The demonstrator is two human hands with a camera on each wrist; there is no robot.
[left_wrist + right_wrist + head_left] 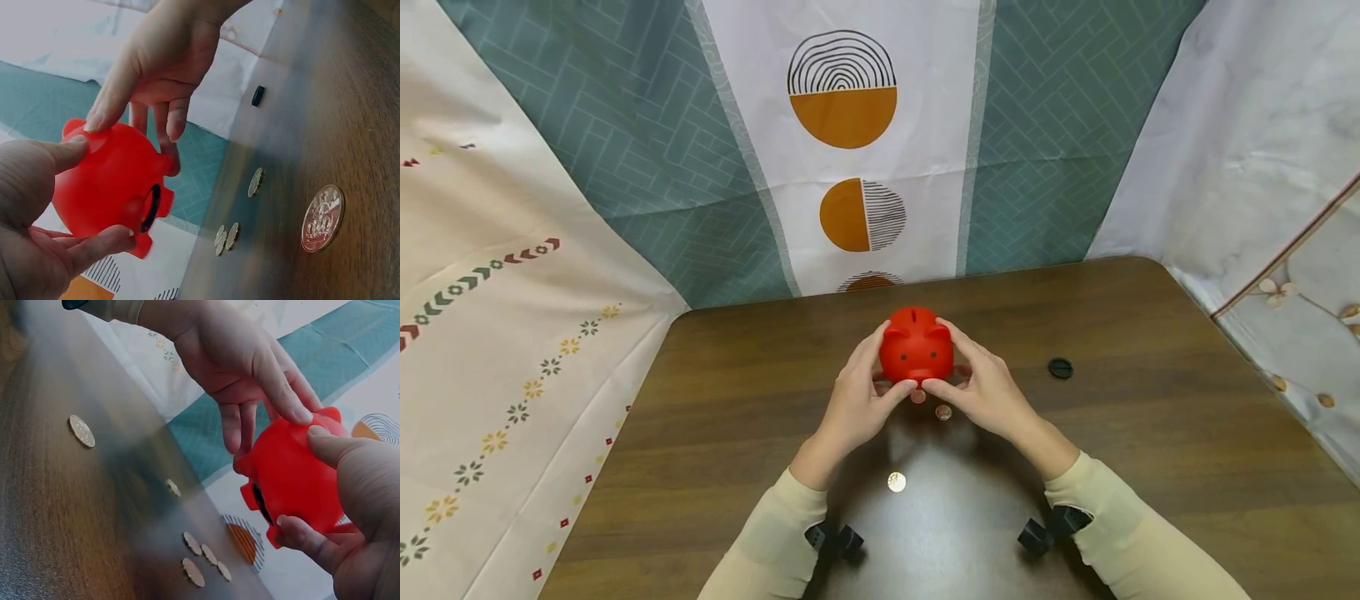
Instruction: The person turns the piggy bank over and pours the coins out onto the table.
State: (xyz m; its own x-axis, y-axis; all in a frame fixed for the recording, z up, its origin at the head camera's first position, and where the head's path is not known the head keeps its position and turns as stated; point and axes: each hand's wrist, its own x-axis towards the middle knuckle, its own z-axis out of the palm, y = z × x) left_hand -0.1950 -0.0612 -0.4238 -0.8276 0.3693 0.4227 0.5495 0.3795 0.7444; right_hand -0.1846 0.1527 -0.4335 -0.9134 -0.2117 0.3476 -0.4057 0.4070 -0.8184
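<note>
Glossy red plastic piggy bank – polished wood-grain table

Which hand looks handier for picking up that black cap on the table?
Probably the right hand: the black cap lies on its side of the red piggy bank; the left hand would have to cross over.

Head view: set high above the table, facing forward and down, well back from both hands.

Left wrist view: low by the left hand, close in, looking past its fingers across the tabletop.

Right wrist view: low by the right hand, equally close, looking the opposite way.

Shared: all three hold the red piggy bank between the fingers and coins on the table just below the fingertips.
</note>
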